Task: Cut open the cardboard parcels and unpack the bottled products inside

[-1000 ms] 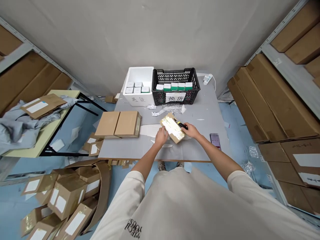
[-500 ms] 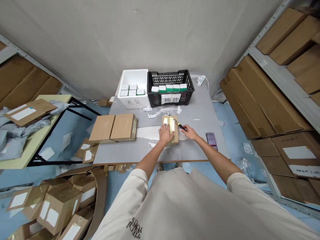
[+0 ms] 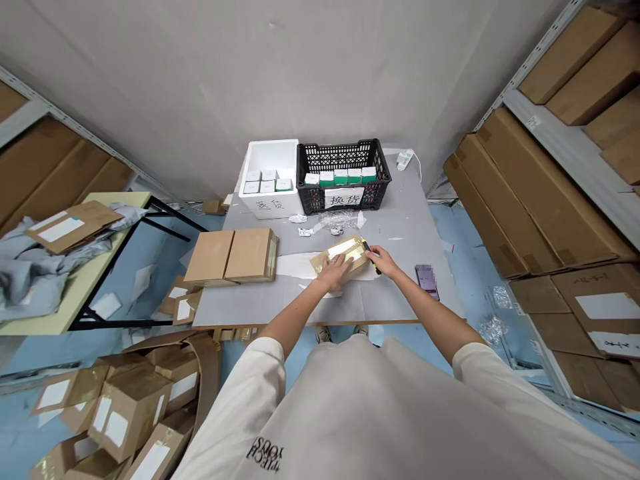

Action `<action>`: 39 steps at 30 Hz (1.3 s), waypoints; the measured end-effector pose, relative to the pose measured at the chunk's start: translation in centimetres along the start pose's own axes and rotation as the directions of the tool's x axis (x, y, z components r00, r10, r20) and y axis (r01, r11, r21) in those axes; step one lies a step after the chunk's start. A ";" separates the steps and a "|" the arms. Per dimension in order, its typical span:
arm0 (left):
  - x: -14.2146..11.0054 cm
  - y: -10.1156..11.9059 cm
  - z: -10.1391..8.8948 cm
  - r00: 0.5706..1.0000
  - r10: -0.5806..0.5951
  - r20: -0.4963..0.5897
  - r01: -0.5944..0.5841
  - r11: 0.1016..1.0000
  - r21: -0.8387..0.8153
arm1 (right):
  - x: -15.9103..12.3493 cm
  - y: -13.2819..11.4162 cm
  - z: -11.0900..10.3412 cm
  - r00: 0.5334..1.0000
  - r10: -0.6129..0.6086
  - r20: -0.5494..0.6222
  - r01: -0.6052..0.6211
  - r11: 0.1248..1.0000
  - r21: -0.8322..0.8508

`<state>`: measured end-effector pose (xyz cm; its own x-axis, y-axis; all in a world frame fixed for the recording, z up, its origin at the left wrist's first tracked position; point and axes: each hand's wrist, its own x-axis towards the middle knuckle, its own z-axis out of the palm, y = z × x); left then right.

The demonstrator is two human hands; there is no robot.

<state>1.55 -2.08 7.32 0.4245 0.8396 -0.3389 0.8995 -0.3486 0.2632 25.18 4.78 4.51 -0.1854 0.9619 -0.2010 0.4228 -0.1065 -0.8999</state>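
A small taped cardboard box (image 3: 356, 252) with a white label lies slanted on the grey table (image 3: 280, 307), near its front middle. My left hand (image 3: 335, 272) lies on the box's left part, fingers spread over the top. In my right hand (image 3: 381, 260) is a black and yellow utility knife (image 3: 365, 245), held along the box's right end with its tip pointing away from me. Whether the blade touches the tape is too small to tell. White paper sheeting (image 3: 295, 265) lies beneath the box.
Two brown cartons (image 3: 251, 255) stand left on the table. Behind are a white foam box (image 3: 270, 207) and a black crate (image 3: 343, 145), both holding small white boxes. Crumpled plastic wrap (image 3: 339, 219) lies before the crate. A phone (image 3: 427, 280) lies at right.
The small box has turned from pointing away from me to lying slanted, its far end swung right. My left hand stayed on it; the knife in my right hand moved to its right end.
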 end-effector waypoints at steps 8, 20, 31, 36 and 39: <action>-0.7 -0.7 0.6 0.982 -0.012 -0.191 0.015 1.000 0.016 | -1.6 -1.1 1.0 0.963 0.170 0.211 -0.217 0.950 0.223; 0.0 1.1 2.4 0.969 -0.062 -0.239 0.063 0.998 -0.002 | -2.1 0.2 -3.8 0.925 0.144 0.351 -0.125 0.989 -0.077; 0.2 1.3 2.8 0.967 -0.069 -0.246 0.079 0.996 0.031 | 1.8 -0.7 -7.3 0.870 -0.097 0.483 0.366 0.783 -0.503; 0.0 1.6 2.6 0.966 -0.075 -0.246 0.082 0.997 0.017 | 3.5 -1.9 -5.6 0.840 -0.159 0.518 0.464 0.704 -0.537; 0.0 1.6 2.6 0.967 -0.079 -0.242 0.085 0.996 0.014 | 4.0 -2.1 -4.8 0.845 -0.113 0.522 0.435 0.714 -0.549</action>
<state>3.24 -3.76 5.41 0.3148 0.9403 -0.1295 0.9337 -0.2822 0.2205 27.82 10.07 7.45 -0.6678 0.6937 -0.2697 0.7081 0.4804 -0.5176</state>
